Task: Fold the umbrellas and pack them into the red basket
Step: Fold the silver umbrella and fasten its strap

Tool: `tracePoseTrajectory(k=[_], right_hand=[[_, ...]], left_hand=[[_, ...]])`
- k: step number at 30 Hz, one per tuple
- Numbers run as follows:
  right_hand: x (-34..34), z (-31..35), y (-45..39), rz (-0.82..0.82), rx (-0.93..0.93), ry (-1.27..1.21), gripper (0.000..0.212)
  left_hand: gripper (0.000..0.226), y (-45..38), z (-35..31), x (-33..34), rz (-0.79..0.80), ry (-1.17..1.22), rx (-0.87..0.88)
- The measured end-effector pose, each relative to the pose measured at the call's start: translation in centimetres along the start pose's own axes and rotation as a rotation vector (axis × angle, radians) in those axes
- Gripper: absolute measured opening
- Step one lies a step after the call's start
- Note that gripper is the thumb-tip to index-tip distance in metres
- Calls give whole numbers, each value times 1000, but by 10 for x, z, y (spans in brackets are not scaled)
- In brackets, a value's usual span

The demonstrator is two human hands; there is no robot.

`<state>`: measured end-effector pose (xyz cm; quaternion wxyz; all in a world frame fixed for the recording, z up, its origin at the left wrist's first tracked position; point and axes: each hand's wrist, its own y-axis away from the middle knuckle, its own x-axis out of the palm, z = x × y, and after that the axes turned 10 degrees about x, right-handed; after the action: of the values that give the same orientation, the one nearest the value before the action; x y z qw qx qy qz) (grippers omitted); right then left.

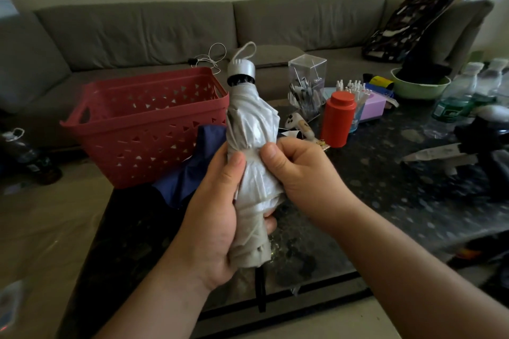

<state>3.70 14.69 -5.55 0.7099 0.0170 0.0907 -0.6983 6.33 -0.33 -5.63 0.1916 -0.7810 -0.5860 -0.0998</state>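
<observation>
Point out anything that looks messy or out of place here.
The white umbrella in both hands, left hand and right hand, is bunched unevenly, not neatly rolled. A blue umbrella lies crumpled against the red basket, not inside it.

white umbrella (252, 129), red basket (143, 129), navy umbrella (190, 170)

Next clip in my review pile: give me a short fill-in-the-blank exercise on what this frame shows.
1. Both hands, the left hand and the right hand, grip the folded ____ fabric umbrella.
2. The umbrella is held with its silver handle cap pointing ____.
3. The red perforated plastic basket holds ____ umbrellas so far.
4. A crumpled ____ fabric umbrella lies on the dark speckled table beside the basket.

Missing words: white; up; no; navy blue
</observation>
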Motion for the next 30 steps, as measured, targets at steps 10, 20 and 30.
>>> tracePoseTrajectory(k=[10,20,30], right_hand=[[-2,-3,-1,134,131,-187,63],[-1,9,8,-41,63,-127,44],[1,2,4,-133,20,198,65]], left_hand=[[76,-7,1,-17,113,106,-186],[47,-10,0,-6,67,12,-89],[41,-5,7,-8,55,-157,17]])
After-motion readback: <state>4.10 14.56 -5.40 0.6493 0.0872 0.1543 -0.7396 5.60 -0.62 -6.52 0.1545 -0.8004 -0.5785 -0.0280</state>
